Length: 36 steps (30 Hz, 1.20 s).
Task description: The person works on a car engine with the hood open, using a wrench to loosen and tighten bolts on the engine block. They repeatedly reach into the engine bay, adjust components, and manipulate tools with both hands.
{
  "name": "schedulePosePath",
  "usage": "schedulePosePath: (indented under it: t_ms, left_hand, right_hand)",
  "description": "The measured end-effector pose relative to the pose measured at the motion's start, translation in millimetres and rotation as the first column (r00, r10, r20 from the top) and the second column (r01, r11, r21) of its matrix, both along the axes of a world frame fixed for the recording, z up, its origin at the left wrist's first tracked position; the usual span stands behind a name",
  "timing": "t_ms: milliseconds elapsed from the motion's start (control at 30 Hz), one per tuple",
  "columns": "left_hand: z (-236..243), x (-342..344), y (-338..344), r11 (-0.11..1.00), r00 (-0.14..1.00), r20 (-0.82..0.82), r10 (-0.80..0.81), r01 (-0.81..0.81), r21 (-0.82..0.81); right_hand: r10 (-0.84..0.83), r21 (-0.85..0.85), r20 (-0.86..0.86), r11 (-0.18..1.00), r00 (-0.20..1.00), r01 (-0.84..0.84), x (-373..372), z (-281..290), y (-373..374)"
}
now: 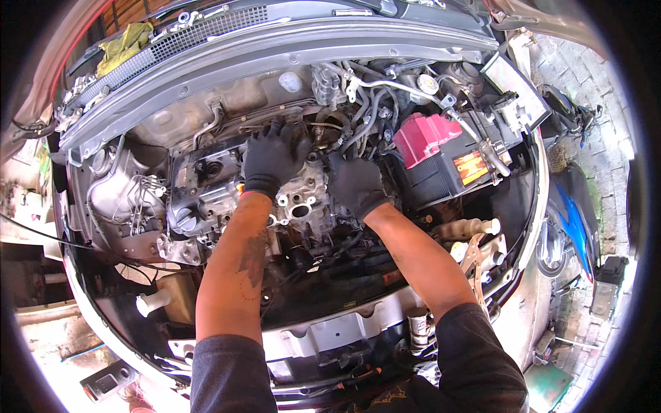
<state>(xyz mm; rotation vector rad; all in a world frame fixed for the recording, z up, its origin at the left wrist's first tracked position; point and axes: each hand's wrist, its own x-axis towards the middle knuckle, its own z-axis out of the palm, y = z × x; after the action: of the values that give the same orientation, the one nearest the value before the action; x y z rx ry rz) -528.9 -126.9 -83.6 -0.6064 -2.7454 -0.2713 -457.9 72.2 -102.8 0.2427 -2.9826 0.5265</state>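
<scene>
Both my hands wear black gloves and reach into an opened engine bay. My left hand (275, 160) rests over the right end of the engine's black valve cover (200, 182), its fingers stretched toward the back and apart. Just right of it, my right hand (358, 184) reaches down at the side of the bare metal engine block (301, 199). The right fingers are hidden, dark against the dark parts there. Bundled hoses and wires (372, 113) lie directly behind the right hand.
A car battery (441, 172) with a red cover (425, 140) stands to the right. The front crossmember (330, 337) runs below my forearms. Along the far cowl lie a yellow cloth (124, 48) and several tools. A brown reservoir (175, 297) sits front left.
</scene>
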Motion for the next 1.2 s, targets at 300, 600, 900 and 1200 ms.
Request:
schedulePosePath:
  t_ms: [300,600,900,1200]
  left_hand:
    - [-5,-6,-10,0.994,1.000,0.011,0.010,-0.009,-0.106]
    - [3,1,-2,0.985,0.994,0.035,-0.100,0.094,0.145]
    - [5,62,71,0.795,0.933,-0.189,-0.308,0.361,0.487]
    - [5,38,80,0.743,0.967,-0.041,-0.252,0.220,0.632]
  right_hand:
    - [0.006,-0.119,-0.271,0.992,0.963,-0.039,-1,0,-2]
    - [-0.480,-0.850,-0.232,0.523,0.846,0.064,-3,-29,-40]
    - [-0.180,-0.962,-0.099,0.268,0.979,-0.049,-18,-51,-41]
    - [0.042,-0.969,-0.132,0.206,0.990,-0.138,-66,-72,-18]
